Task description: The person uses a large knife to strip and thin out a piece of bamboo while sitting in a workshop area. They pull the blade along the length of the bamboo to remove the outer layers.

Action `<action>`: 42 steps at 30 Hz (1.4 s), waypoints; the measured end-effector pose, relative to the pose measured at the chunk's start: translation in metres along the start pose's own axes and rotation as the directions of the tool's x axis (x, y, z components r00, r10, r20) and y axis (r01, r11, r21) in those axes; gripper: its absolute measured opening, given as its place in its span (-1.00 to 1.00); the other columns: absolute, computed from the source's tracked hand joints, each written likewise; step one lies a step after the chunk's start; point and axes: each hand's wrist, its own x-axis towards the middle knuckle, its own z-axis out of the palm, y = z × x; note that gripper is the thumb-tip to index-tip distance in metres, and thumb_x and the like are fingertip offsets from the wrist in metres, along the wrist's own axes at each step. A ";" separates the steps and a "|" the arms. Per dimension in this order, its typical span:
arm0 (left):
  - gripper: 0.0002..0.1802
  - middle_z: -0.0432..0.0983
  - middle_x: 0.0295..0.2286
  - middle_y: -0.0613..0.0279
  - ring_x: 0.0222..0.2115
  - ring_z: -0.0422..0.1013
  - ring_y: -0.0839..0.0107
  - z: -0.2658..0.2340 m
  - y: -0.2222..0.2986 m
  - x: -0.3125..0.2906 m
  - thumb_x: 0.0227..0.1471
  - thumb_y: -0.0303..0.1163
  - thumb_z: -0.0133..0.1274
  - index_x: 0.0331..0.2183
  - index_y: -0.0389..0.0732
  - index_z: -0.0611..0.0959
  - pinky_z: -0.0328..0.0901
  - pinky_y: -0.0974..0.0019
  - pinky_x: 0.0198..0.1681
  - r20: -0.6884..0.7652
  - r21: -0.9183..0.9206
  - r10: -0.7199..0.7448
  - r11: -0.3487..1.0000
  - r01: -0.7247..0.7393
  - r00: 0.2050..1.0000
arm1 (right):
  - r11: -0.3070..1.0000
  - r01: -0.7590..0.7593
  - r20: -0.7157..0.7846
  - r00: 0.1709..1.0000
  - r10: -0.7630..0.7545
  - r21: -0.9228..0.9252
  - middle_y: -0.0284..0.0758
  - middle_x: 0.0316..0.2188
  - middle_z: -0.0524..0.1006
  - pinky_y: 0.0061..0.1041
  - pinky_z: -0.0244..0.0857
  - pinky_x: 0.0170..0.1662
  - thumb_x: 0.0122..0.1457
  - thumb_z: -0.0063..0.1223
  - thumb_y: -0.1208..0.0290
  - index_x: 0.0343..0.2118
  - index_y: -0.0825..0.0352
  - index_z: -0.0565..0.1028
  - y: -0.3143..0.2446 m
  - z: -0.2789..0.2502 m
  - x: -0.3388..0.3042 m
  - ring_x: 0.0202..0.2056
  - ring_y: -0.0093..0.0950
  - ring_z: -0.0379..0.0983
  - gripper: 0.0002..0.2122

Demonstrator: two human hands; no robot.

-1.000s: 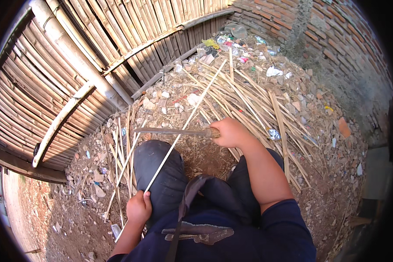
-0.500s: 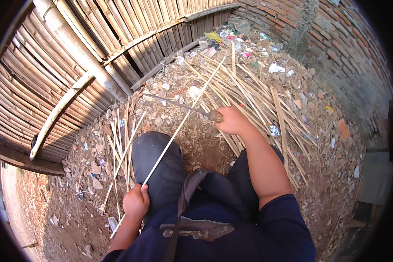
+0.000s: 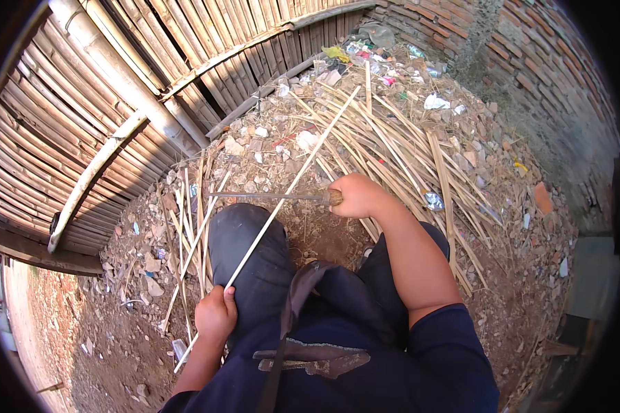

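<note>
My left hand [image 3: 215, 313] is closed around a long pale bamboo strip [image 3: 297, 177] beside my left thigh. The strip slants up and away to the right, passing over my left knee. In my right hand [image 3: 355, 195] is the wooden handle of a knife [image 3: 269, 196]. Its long thin blade points left and crosses the strip just beyond the knee. A large pile of split bamboo strips [image 3: 399, 162] lies on the ground beyond and right of my right hand. A smaller bunch of strips [image 3: 201, 224] rests left of my left knee.
A bamboo fence [image 3: 96, 144] with thick poles curves along the left and back. At the right stands a brick wall [image 3: 530, 76]. Stones, plastic litter [image 3: 375, 51] and brick pieces [image 3: 543, 198] cover the dirt ground. A dark strap [image 3: 293, 310] hangs over my lap.
My right hand has drawn the knife toward me along the bamboo strip, and the blade has swung from slanting to nearly level. My left hand stays almost still.
</note>
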 end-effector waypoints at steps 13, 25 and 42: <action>-0.55 0.48 -0.65 -0.14 -0.60 0.45 -0.22 -0.003 0.003 0.001 0.34 -0.10 -0.06 -0.49 -0.22 0.46 0.31 -0.19 -0.52 0.018 0.017 -0.010 1.000 0.010 1.000 | 0.993 -0.021 -0.102 0.995 0.009 -0.118 -0.09 -0.45 0.61 -0.09 0.44 -0.22 -0.05 0.25 0.28 -0.36 0.25 0.61 -0.036 -0.007 -0.029 -0.31 -0.05 0.58 -0.79; -0.55 0.48 -0.66 -0.14 -0.60 0.45 -0.22 -0.002 0.000 0.000 0.32 -0.11 -0.02 -0.52 -0.21 0.47 0.32 -0.19 -0.50 0.006 -0.021 -0.027 0.999 0.027 1.000 | 0.998 -0.068 -0.015 0.998 0.068 0.016 -0.10 -0.35 0.64 -0.14 0.47 -0.13 -0.09 0.22 0.28 -0.30 0.26 0.64 -0.010 0.005 0.003 -0.24 -0.06 0.58 -0.73; -0.54 0.49 -0.64 -0.16 -0.59 0.46 -0.23 -0.010 0.008 0.003 0.32 -0.09 -0.03 -0.53 -0.21 0.47 0.33 -0.20 -0.49 0.020 0.005 -0.032 0.999 0.032 0.999 | 0.999 -0.024 -0.058 0.998 0.022 -0.023 -0.08 -0.40 0.62 -0.10 0.46 -0.15 -0.07 0.20 0.30 -0.32 0.26 0.61 -0.018 -0.001 -0.017 -0.26 -0.05 0.59 -0.77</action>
